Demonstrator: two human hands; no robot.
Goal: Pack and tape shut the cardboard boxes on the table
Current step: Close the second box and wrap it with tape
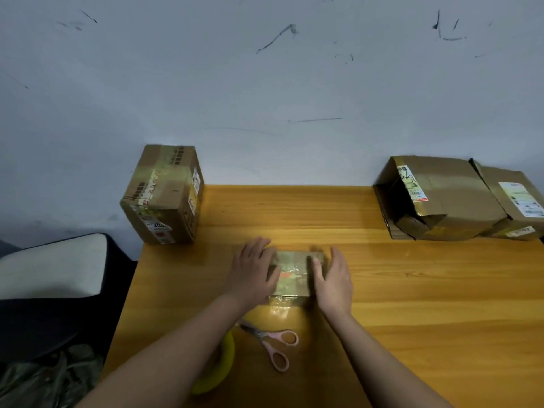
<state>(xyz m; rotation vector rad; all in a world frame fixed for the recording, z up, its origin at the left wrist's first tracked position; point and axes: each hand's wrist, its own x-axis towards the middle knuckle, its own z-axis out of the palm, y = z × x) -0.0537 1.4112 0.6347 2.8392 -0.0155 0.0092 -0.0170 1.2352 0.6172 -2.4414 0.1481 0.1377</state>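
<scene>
the left hand (252, 267) lies flat with its fingers straight and spread, pressing on the left side of the small box (293, 275). the right hand (332, 278) is flat too, fingers straight and close together, pressing the right side of the small box. the small box sits between both hands on the table (412, 290), shiny tape over its top. just in front of the small box lie pink scissors (272, 343) and a yellow tape roll (219, 369), partly hidden under the left arm.
</scene>
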